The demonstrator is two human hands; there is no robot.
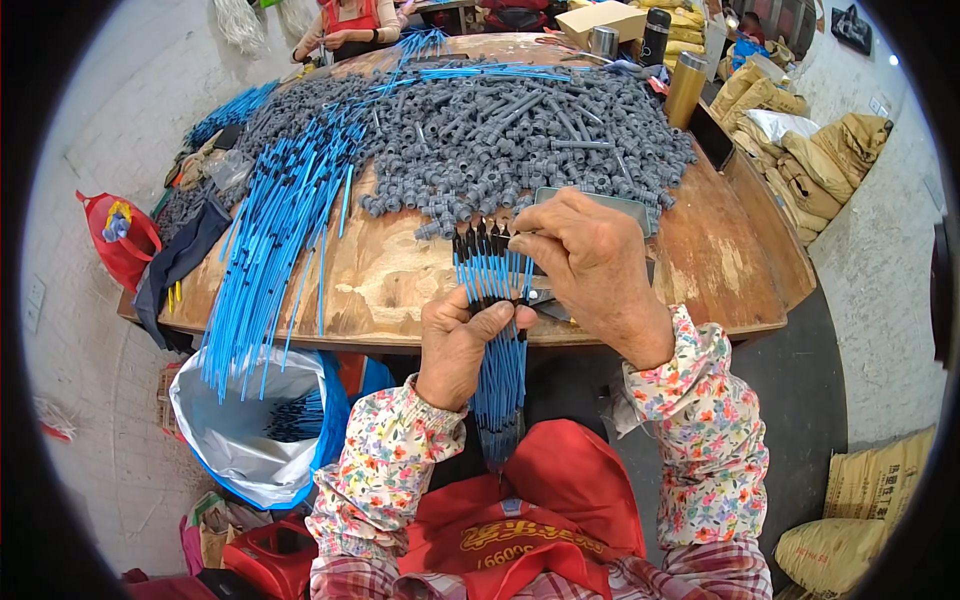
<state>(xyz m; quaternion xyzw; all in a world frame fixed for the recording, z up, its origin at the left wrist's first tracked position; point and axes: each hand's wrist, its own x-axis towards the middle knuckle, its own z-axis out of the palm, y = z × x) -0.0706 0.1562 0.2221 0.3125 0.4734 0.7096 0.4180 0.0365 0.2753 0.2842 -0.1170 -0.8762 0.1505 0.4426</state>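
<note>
Steadiness should help: left hand (462, 345) clamped on slim blue black-tipped rods (497, 385), right hand (592, 262) pinched beside their tips (482, 240) (its hold unclear).

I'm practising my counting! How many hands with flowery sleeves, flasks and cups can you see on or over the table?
Left hand, right hand: 2
Gold flask, black flask: 2
Silver cup: 1
Total: 5

Bright, even light over the tabletop (400, 290) (one white glint (893, 60), upper right), dimness beneath, fisheye curvature, black corners.
</note>
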